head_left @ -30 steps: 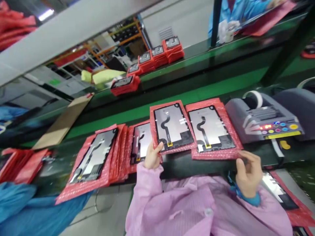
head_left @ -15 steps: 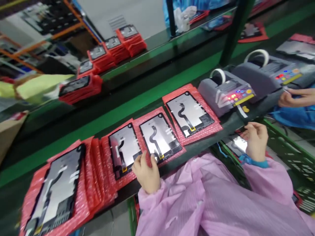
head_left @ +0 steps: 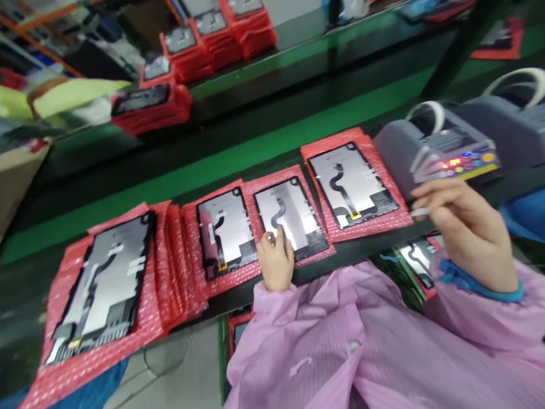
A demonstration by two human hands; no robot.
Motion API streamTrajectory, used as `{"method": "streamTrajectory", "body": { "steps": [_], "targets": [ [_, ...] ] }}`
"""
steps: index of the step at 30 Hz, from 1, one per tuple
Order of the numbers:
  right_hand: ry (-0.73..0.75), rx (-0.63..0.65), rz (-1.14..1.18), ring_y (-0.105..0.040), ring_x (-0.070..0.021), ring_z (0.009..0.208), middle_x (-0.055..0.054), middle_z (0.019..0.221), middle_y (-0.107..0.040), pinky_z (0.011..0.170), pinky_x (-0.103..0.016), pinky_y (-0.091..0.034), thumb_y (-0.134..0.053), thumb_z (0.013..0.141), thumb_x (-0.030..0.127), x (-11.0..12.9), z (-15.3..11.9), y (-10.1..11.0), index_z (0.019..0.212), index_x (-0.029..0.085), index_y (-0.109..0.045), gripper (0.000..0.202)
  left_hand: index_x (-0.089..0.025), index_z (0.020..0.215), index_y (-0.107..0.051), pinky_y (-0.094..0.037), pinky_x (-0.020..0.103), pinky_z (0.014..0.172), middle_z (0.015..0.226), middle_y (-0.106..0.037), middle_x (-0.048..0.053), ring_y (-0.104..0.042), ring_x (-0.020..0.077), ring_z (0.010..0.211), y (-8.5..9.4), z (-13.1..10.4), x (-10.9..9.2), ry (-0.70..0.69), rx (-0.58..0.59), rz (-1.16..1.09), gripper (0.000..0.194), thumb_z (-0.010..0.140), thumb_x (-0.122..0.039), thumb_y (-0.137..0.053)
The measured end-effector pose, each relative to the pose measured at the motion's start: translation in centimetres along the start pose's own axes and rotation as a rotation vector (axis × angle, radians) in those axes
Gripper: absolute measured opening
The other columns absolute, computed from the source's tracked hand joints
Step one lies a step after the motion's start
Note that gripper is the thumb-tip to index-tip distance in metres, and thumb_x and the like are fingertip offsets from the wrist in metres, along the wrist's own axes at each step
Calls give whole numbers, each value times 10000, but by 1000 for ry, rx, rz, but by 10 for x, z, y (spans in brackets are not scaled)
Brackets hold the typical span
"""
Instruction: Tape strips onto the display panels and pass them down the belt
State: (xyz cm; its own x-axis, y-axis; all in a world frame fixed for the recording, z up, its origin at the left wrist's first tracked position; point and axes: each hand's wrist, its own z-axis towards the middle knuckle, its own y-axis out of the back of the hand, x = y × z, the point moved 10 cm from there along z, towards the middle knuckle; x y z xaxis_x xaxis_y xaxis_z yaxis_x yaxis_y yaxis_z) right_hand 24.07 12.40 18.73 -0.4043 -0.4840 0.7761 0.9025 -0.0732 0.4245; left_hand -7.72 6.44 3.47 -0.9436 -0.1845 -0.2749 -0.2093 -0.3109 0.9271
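My left hand [head_left: 276,260] rests on the lower edge of a flat screen panel [head_left: 303,211], fingers apart, fingertips by the dark flex cable [head_left: 279,211]. That panel lies on a red bubble-wrap bag [head_left: 293,171]. Between the thumb and fingers of my right hand [head_left: 472,236] is a short strip of white tape [head_left: 420,212]. It is held just off the right corner of another panel [head_left: 361,182]. To the left lies a third panel [head_left: 234,218] with a white strip on its cable. A larger-looking panel [head_left: 106,278] tops the bags at far left.
A grey tape dispenser [head_left: 443,150] with lit buttons stands right of the panels, another dispenser [head_left: 511,122] beyond it. Stacks of red-bagged panels [head_left: 204,51] line the upper shelf. Below the bench edge, more panels [head_left: 419,261] sit in a green crate.
My right hand has come left and up from beside the dispenser, carrying the tape strip. My left hand has shifted onto the middle panel's cable. The view has turned slightly.
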Motion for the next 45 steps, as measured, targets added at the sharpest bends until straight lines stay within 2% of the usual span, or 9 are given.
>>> {"method": "streamTrajectory", "body": {
  "steps": [3, 5, 9, 12, 15, 22, 30, 38, 45],
  "targets": [
    [372, 722, -43, -568, -148, 1007, -51, 1030, -577, 885, -306, -453, -490, 1021, 309, 59, 37, -122, 876, 177, -598, 224, -182, 1326, -667, -445, 465, 939, 1250, -573, 203, -511, 320, 1085, -1, 0, 0, 26, -2, -23, 412, 983, -305, -476],
    [540, 1018, -82, -539, -156, 980, -52, 1020, -554, 907, -333, -451, -500, 1015, 328, 68, 52, -200, 861, 156, -623, 262, -201, 1312, -675, -447, 454, 936, 1253, -586, 191, -519, 310, 1084, -2, -2, 0, 44, -20, -45, 394, 984, -298, -481],
    [739, 1410, -278, -490, -162, 972, -20, 897, -520, 958, -374, -402, -656, 917, 221, 44, 55, -336, 828, 106, -676, 147, -220, 1244, -707, -460, 431, 924, 1265, -598, 173, -542, 289, 1077, 1, -5, 1, 76, -71, -82, 342, 983, -286, -496],
    [795, 1602, -426, -462, -129, 933, 21, 824, -504, 973, -349, -354, -690, 884, 167, 18, 42, -387, 850, 95, -700, 81, -229, 1247, -704, -473, 429, 908, 1287, -592, 177, -555, 283, 1075, 0, -5, 3, 92, -61, -106, 333, 986, -292, -507],
    [825, 1623, -400, -426, -107, 894, 29, 855, -508, 916, -283, -335, -710, 882, 206, 6, 38, -403, 856, 100, -703, 109, -221, 1247, -706, -482, 428, 901, 1329, -588, 180, -562, 287, 1092, 0, -5, 3, 93, -53, -98, 331, 988, -286, -510],
    [789, 1519, -276, -403, -140, 875, -12, 912, -518, 830, -285, -345, -756, 825, 196, -6, 40, -406, 791, 142, -704, 82, -212, 1262, -700, -485, 456, 920, 1392, -641, 112, -573, 287, 1099, -1, -5, 0, 49, -36, -91, 343, 997, -268, -489],
    [938, 1233, -440, -426, -238, 1068, -93, 1038, -527, 909, -383, -364, -653, 917, 280, 10, 37, -387, 849, 86, -698, 210, -184, 1232, -716, -481, 437, 887, 1308, -704, 75, -614, 273, 1049, 5, -7, -9, -28, -132, 24, 334, 995, -254, -491],
    [754, 1416, -470, -436, -269, 1066, -126, 1145, -546, 882, -391, -357, -614, 913, 306, -2, 42, -390, 911, 152, -712, 182, -184, 1231, -709, -495, 413, 866, 1304, -701, 99, -622, 255, 1033, 5, -5, -13, -35, -122, 117, 329, 997, -252, -490],
    [584, 1658, -378, -488, -201, 982, -37, 883, -580, 956, -369, -344, -722, 807, 240, -10, 47, -412, 708, 152, -713, 133, -182, 1232, -702, -502, 435, 895, 1352, -634, 174, -612, 286, 1082, 5, -4, -10, 31, -99, 76, 318, 976, -255, -526]
  ]
}}
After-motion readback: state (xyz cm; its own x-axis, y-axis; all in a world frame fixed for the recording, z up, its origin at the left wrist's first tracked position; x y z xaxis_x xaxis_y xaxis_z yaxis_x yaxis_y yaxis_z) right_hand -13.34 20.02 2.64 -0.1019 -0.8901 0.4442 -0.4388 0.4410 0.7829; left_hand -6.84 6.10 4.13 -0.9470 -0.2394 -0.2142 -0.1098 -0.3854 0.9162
